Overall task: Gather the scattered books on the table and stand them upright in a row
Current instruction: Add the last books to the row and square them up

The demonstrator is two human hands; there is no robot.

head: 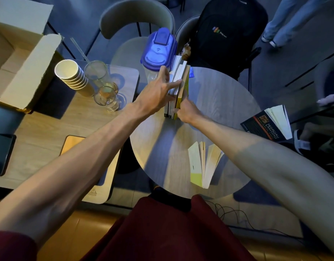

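A row of upright books (178, 85) stands at the far left of the round table (215, 102), its outermost book yellow. My left hand (158, 91) presses against the row's left side, fingers spread over the top edges. My right hand (187, 112) grips the near end of the yellow book from the right. A yellow-covered book (204, 162) stands fanned open near the table's front edge. A black book (266, 123) with pages splayed sits at the table's right edge.
A blue-lidded plastic pitcher (158, 48) stands right behind the row. On the wooden table to the left are stacked paper cups (72, 76), two glasses (104, 89), a cardboard box (21, 53) and a phone (2, 153). A black backpack (230, 32) sits on a chair beyond.
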